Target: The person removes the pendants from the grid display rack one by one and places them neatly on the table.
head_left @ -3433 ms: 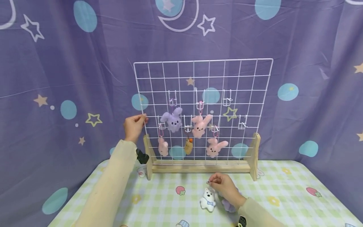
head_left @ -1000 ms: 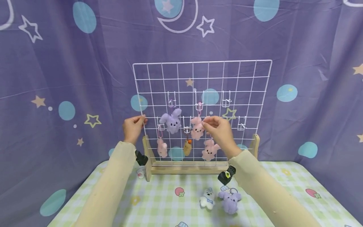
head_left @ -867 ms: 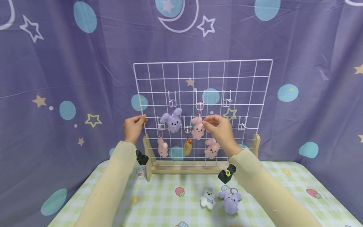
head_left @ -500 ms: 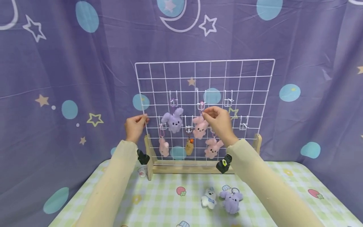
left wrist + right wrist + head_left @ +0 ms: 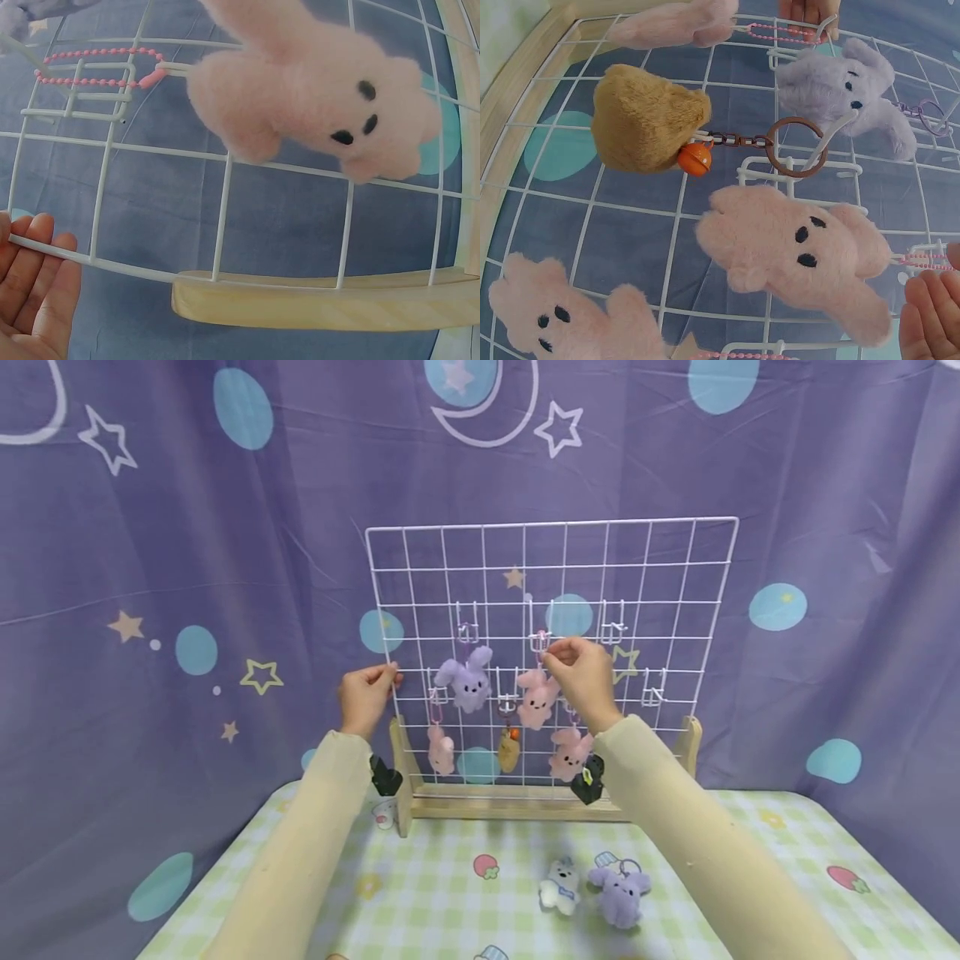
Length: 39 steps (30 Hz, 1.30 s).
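Note:
My left hand (image 5: pixel 365 697) grips the left edge wire of a white grid rack (image 5: pixel 551 524). The right hand (image 5: pixel 588 681) is up at the rack's middle, its thumb and fingertips pinching the pink bead chain (image 5: pixel 924 261) of an upper pink plush bunny (image 5: pixel 537 703). That bunny hangs from a hook just below the fingers. Around it hang a purple plush bunny (image 5: pixel 470 685), a brown plush charm (image 5: pixel 641 124) with an orange bell (image 5: pixel 696 159), and two more pink bunnies, one near the left hand (image 5: pixel 315 97), another lower right (image 5: pixel 570 756).
White hooks (image 5: pixel 613 632) at the rack's right carry nothing. A white bear charm (image 5: pixel 561 892) and a purple bunny keychain (image 5: pixel 621 900) lie on the checked tablecloth (image 5: pixel 427 893). The rack's wooden base (image 5: pixel 510 810) stands before a purple curtain (image 5: pixel 187 527).
My right hand has let go of the white bear charm on the table and risen to the upper pink bunny, moving from its ear to its chain. The left hand keeps its grip.

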{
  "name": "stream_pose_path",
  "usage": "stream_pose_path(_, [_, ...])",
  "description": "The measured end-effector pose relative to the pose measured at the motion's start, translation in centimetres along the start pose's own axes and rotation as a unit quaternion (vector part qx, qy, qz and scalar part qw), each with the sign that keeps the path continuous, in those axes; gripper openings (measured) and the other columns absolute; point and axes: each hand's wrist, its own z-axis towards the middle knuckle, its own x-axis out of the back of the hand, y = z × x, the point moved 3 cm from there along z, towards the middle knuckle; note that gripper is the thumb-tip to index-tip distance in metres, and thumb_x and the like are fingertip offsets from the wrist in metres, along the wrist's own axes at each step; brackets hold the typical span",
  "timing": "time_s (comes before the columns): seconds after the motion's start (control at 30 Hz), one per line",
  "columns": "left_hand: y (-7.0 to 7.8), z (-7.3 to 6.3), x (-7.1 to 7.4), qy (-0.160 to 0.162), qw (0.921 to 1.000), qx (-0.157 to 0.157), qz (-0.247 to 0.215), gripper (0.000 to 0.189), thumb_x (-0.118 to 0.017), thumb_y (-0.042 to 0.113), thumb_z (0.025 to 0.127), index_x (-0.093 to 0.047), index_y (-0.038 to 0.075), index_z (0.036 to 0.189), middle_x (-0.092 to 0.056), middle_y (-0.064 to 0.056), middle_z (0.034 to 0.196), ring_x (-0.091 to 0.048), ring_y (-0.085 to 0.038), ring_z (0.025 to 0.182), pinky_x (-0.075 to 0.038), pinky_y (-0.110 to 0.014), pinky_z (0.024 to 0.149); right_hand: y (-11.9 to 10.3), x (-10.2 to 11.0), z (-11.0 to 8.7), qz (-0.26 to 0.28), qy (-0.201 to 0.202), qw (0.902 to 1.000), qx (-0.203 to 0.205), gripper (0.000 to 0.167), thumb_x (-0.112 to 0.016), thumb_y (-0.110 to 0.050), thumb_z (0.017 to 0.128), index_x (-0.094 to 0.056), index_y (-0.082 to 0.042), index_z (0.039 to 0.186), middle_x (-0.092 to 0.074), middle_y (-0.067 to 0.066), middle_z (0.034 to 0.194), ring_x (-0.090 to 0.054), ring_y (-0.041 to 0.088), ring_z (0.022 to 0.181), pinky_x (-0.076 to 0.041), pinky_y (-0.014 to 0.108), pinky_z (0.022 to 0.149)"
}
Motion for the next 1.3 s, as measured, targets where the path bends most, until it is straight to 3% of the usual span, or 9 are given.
stream_pose_path(0.3, [0.0,-0.1,0.0,0.006,0.9998,-0.002,0.016,0.026,-0.066,0.023,0.089,-0.074,0.0,0.096,-0.071,-0.018,0.087,-0.062,-0.004,0.061,-0.046,-0.01,0.054,0.1,-0.7,0.5,-0.014,0.013,0.9998,0.001,0.017,-0.069,-0.014,0.085,-0.07,0.001,0.093,-0.071,0.015,0.09,-0.068,0.025,0.079,-0.055,0.032,0.069])
stream_pose_path(0.5, [-0.1,-0.1,-0.1,0.007,0.9999,0.0,0.013,0.025,-0.066,0.023,0.089,-0.074,0.0,0.096,-0.071,-0.018,0.087,-0.066,-0.013,0.067,-0.047,-0.011,0.055,0.1,-1.0,0.7,0.004,0.035,0.9992,-0.019,0.014,-0.069,-0.01,0.084,-0.069,0.001,0.092,-0.071,0.016,0.088,-0.066,0.024,0.075,-0.049,0.02,0.06])
stream_pose_path(0.67, [-0.1,-0.1,-0.1,0.008,0.9999,0.0,0.012,0.025,-0.066,0.023,0.089,-0.074,0.0,0.097,-0.072,-0.017,0.086,-0.064,-0.007,0.064,-0.048,-0.01,0.056,0.2,-0.9,0.8,0.025,0.036,0.9986,-0.03,0.013,-0.066,-0.009,0.087,-0.068,0.002,0.093,-0.07,0.017,0.088,-0.064,0.022,0.072,-0.045,0.015,0.054])
stream_pose_path(1.03, [0.3,-0.2,0.1,0.009,0.9999,-0.011,0.007,0.026,-0.066,0.022,0.089,-0.073,-0.002,0.096,-0.071,-0.018,0.085,-0.061,-0.003,0.06,-0.045,-0.009,0.054,-0.5,-0.3,0.9,0.059,0.032,0.9976,-0.02,0.015,-0.064,-0.009,0.089,-0.067,0.003,0.096,-0.07,0.018,0.09,-0.06,0.008,0.071,-0.048,0.014,0.062])
stream_pose_path(1.3, [0.0,-0.1,0.0,0.005,0.9998,-0.006,0.016,0.027,-0.065,0.025,0.09,-0.074,0.0,0.097,-0.072,-0.016,0.086,-0.061,-0.005,0.061,-0.046,-0.01,0.054,-1.1,-0.1,0.6,0.068,0.018,0.9974,-0.013,0.016,-0.064,-0.012,0.089,-0.067,0.001,0.098,-0.07,0.016,0.092,-0.065,0.021,0.081,-0.049,0.017,0.065])
